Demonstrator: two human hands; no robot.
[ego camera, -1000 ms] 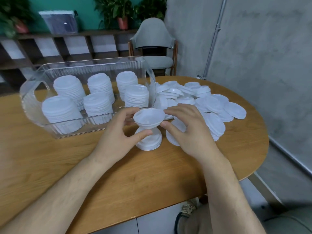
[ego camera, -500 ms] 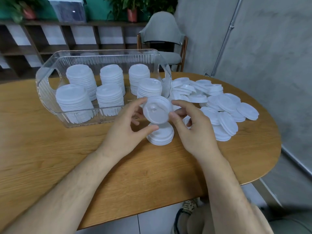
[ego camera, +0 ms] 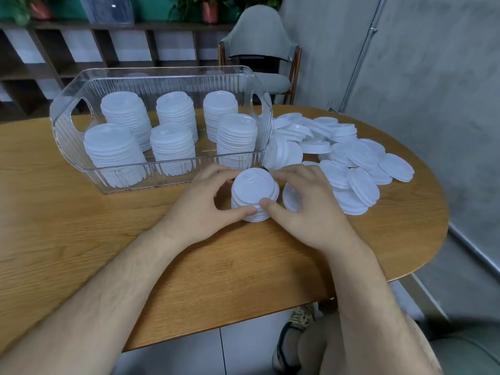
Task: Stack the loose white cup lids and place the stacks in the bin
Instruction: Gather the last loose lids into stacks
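1. Your left hand [ego camera: 203, 209] and right hand [ego camera: 308, 215] meet around a short stack of lids [ego camera: 254, 201]. It stands on the wooden desk [ego camera: 81, 239] just above the middle of the view.
2. Your left fingers [ego camera: 213, 171] curl round the stack from 9 o'clock. Your right fingers [ego camera: 293, 171] curl round it from 3 o'clock. The two thumb tips sit side by side on its near edge at 6 o'clock, so both hands are clamped on the stack.
3. The top lid [ego camera: 254, 185] sits a little off-centre on the lids below it. A small slot shows near its far edge.
4. The clear ribbed bin [ego camera: 162, 70] stands at 11 o'clock from the stack, just beyond your left hand. It holds six upright stacks of lids [ego camera: 173, 142] in two rows of three.
5. The loose lids [ego camera: 357, 161] lie overlapping in a heap at 2 o'clock from the stack and spread toward the desk's right edge. A few lean on the bin's right end wall. One flat lid [ego camera: 290, 196] lies just beside the stack at 3 o'clock, partly under your right hand.
6. Beyond the desk, a grey chair [ego camera: 257, 44] stands at 12 o'clock. A dark shelf [ego camera: 54, 63] carrying potted plants [ego camera: 209, 9] runs off toward 10 o'clock.
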